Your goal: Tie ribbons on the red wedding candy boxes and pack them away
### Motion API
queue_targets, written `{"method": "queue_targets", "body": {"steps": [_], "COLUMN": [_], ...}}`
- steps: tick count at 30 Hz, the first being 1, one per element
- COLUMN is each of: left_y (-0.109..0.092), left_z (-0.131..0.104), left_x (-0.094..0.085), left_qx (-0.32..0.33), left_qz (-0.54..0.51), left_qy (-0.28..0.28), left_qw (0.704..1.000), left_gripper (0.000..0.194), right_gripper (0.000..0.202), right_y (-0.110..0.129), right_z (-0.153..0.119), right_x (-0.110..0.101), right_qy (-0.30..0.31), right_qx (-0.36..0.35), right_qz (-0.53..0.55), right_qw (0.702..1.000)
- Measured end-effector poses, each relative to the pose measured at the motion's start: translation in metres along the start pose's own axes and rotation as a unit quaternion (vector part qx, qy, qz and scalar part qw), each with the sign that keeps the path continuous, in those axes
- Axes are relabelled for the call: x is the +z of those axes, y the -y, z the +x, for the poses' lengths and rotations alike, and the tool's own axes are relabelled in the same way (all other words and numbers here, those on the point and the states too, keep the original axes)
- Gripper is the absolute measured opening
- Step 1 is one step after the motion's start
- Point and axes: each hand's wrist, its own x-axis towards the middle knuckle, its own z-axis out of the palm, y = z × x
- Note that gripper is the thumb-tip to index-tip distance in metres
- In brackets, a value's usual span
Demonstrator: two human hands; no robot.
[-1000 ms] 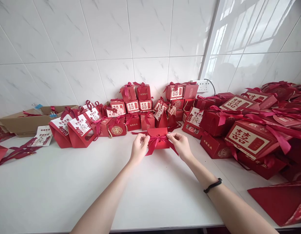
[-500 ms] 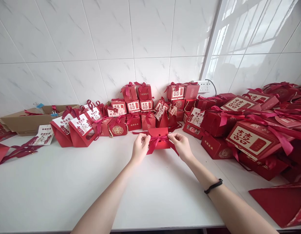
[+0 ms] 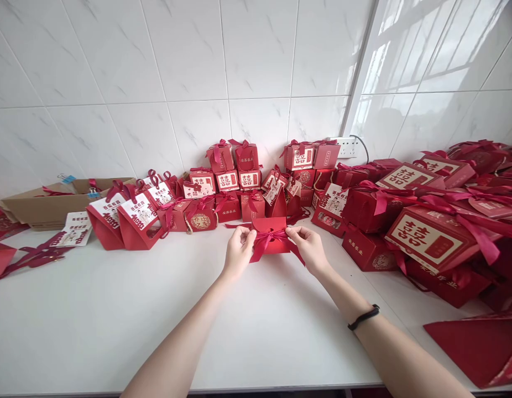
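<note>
A small red gift box (image 3: pixel 269 224) stands on the white table in front of me. Across its front lies a dark pink ribbon (image 3: pixel 267 239) tied in a bow, with tails hanging down on both sides. My left hand (image 3: pixel 239 249) pinches the ribbon at the bow's left side, thumb against fingers. On the other side my right hand (image 3: pixel 308 246) pinches the bow's right part the same way. Both hands are close beside the box. The fingers hide the exact ends of the loops.
Several red boxes (image 3: pixel 228 181) are stacked by the tiled wall. More ribboned boxes (image 3: pixel 430 235) pile up on the right. Tagged triangular boxes (image 3: pixel 140 215), loose cards (image 3: pixel 76 229), ribbons (image 3: pixel 36 257) and a cardboard carton (image 3: pixel 40 205) are at left. A power strip (image 3: pixel 347 147) sits behind.
</note>
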Motion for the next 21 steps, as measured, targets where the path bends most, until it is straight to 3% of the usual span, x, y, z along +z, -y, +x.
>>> {"method": "queue_targets", "body": {"steps": [21], "left_y": [-0.0013], "left_z": [0.0020], "left_x": [-0.0008], "left_qx": [-0.014], "left_qz": [-0.031], "left_qy": [-0.002], "left_qw": [0.999], "left_gripper": [0.028], "right_gripper": [0.043], "right_y": [0.0044], "right_z": [-0.0008], "right_x": [0.0009], "right_qy": [0.012], "right_qx": [0.032], "right_qz": [0.052], "right_qw": [0.998]}}
